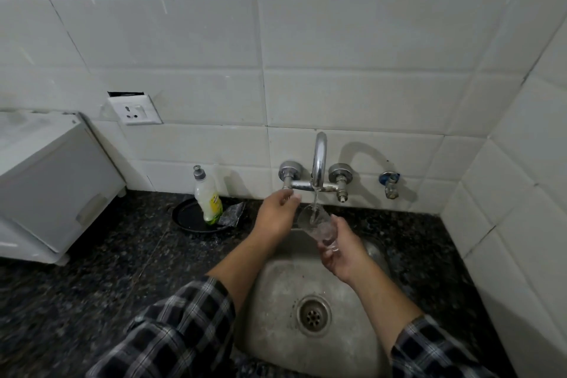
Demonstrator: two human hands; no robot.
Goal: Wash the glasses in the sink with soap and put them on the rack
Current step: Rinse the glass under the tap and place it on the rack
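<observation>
Sink point(276, 301): steel basin directly below the grip, drain point(313, 314) open, placed to catch the runoff.
Right hand point(340, 250): fingers and thumb curl round the lower half of the glass, closed just enough to hold it; nothing else is in the palm.
Glass point(319, 224): clear tumbler held in the right hand above the basin. It is tilted with its mouth up and away toward the spout so the stream runs inside, which looks like a rinse or a first wetting.
Left hand point(276, 215): just left of the glass and slightly beyond it. Its fingertips pinch the stem of the left tap valve point(288, 178), seemingly to set the flow while the other hand holds the glass under it.
Faucet point(319, 159): wall-mounted, its spout ending right above the glass mouth; water is running.
Soap bottle point(208, 198): well left of the grip, upright on a black pan point(187, 218) on the counter, handy for the soaping step.
Rack: not in view.
</observation>
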